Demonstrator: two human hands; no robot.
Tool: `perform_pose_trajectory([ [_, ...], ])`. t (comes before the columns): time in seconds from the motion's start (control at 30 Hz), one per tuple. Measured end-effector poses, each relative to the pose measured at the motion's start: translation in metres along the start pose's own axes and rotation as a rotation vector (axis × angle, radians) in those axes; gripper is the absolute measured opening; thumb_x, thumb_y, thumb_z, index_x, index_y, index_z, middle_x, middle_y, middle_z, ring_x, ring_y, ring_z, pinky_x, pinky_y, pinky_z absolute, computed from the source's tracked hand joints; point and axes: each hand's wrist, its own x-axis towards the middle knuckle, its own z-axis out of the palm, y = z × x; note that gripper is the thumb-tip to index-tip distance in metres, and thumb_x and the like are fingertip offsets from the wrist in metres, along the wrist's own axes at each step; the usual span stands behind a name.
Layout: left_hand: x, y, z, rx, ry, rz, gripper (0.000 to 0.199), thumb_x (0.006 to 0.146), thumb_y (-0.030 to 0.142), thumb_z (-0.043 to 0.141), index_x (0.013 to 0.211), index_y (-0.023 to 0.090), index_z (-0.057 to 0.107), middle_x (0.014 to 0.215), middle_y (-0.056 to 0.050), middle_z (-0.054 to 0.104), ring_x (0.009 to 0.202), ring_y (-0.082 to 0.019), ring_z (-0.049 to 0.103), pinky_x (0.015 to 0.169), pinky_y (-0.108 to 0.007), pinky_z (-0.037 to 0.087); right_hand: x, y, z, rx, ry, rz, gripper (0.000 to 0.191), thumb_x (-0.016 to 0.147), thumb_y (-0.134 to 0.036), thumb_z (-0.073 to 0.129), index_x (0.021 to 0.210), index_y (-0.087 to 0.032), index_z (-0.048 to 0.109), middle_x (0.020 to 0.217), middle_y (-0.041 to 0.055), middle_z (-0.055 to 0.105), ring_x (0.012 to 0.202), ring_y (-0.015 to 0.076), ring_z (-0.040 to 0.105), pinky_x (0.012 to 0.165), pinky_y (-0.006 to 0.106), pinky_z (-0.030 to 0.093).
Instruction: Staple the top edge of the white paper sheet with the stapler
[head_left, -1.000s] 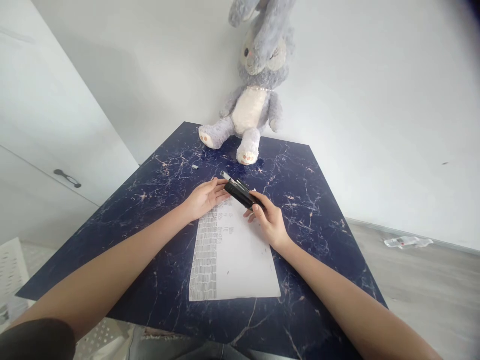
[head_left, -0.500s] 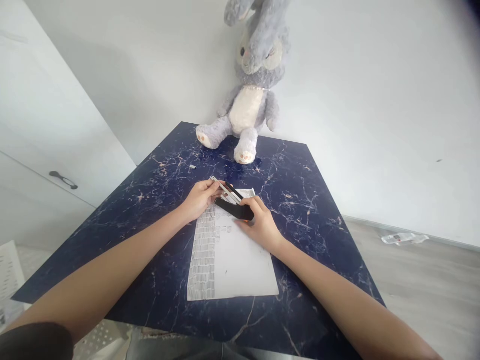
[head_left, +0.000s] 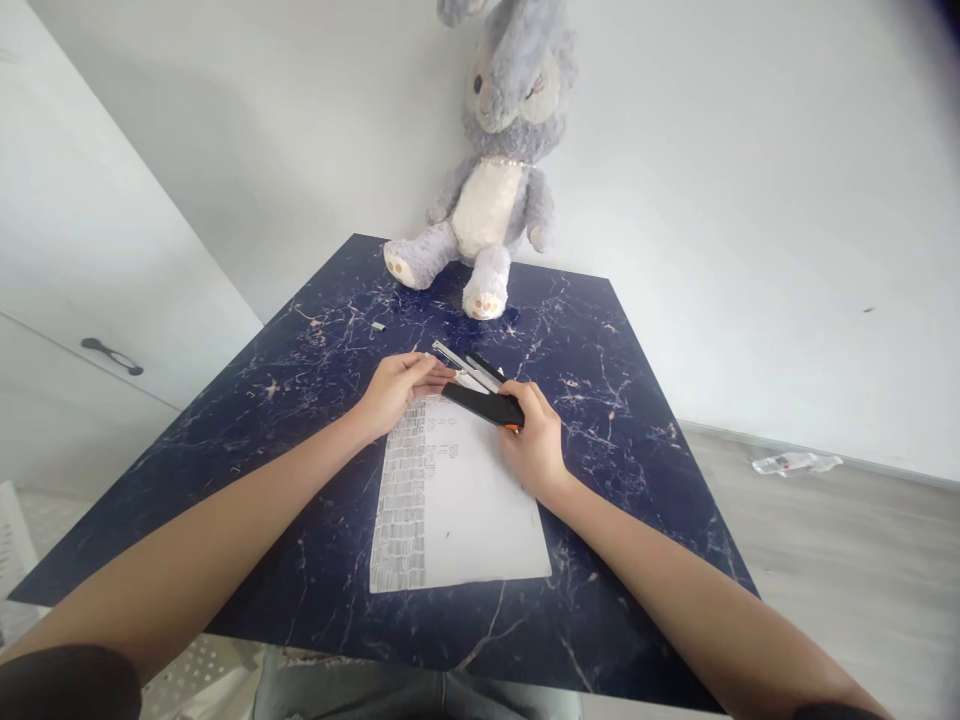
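A black stapler (head_left: 484,403) with its silver metal parts swung apart is held above the top of a paper sheet. My right hand (head_left: 534,435) is wrapped round its hinge end, where a bit of orange shows. Beside the stapler's front end is my left hand (head_left: 401,390), its fingers pressed together; what they hold, if anything, is too small to make out. The white sheet (head_left: 480,520), with a printed or drawn strip down its left side, lies flat on the dark blue marbled table (head_left: 300,560) under both hands.
A large grey plush rabbit (head_left: 487,205) sits at the table's back edge against the wall. A small staple strip or block (head_left: 378,326) lies left of its feet. A cabinet with a dark handle (head_left: 112,356) stands at the left. Clear plastic packaging (head_left: 796,463) is on the floor at right.
The stapler has shifted slightly right with my right hand, and my left hand has come away from its metal part. The whole view has also moved a little.
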Motion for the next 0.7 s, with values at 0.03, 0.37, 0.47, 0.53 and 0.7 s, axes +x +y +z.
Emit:
perform_pose_trajectory([
  [0.03,0.000,0.002,-0.001,-0.024,0.046,0.036,0.032,0.089,0.046,0.080,0.093,0.014,0.077,0.099,-0.016,0.080,0.086,-0.025,0.078,0.083,-0.037,0.062,0.001,0.000,-0.001,0.041,0.023,0.028,0.046,0.079,-0.006,0.055,0.118,-0.028,0.062,0.106,0.0047,0.065,0.094,0.0235,0.063,0.084,0.038,0.053],
  [0.37,0.006,0.006,-0.008,0.017,0.399,0.345,0.032,0.093,0.049,0.073,0.089,0.018,0.069,0.091,-0.007,0.077,0.072,-0.015,0.072,0.067,-0.026,0.058,0.015,0.006,-0.008,0.326,-0.131,0.093,0.026,0.090,-0.049,0.077,0.099,-0.025,0.072,0.099,0.0046,0.062,0.090,0.0224,0.059,0.080,0.037,0.050],
  [0.47,-0.002,0.010,0.000,0.149,0.391,0.417,0.033,0.096,0.053,0.069,0.091,0.020,0.069,0.095,-0.007,0.076,0.075,-0.016,0.071,0.068,-0.028,0.058,0.016,0.006,-0.009,0.416,-0.192,0.108,0.029,0.087,-0.051,0.079,0.095,-0.024,0.072,0.094,0.0038,0.062,0.085,0.0209,0.058,0.075,0.034,0.048],
  [0.53,-0.010,0.013,0.006,0.250,0.357,0.459,0.032,0.098,0.053,0.067,0.098,0.022,0.071,0.097,-0.006,0.074,0.078,-0.017,0.069,0.073,-0.029,0.057,0.017,0.006,-0.008,0.427,-0.241,0.094,0.029,0.086,-0.051,0.081,0.091,-0.023,0.073,0.093,0.0041,0.063,0.085,0.0215,0.059,0.076,0.035,0.048],
  [0.7,-0.028,0.019,0.014,0.572,0.276,0.585,0.032,0.098,0.050,0.065,0.115,0.026,0.077,0.104,-0.008,0.069,0.094,-0.023,0.064,0.091,-0.037,0.054,0.019,0.003,-0.007,0.327,-0.382,0.029,0.028,0.086,-0.049,0.080,0.087,-0.023,0.072,0.089,0.0040,0.065,0.080,0.0210,0.058,0.076,0.036,0.047],
])
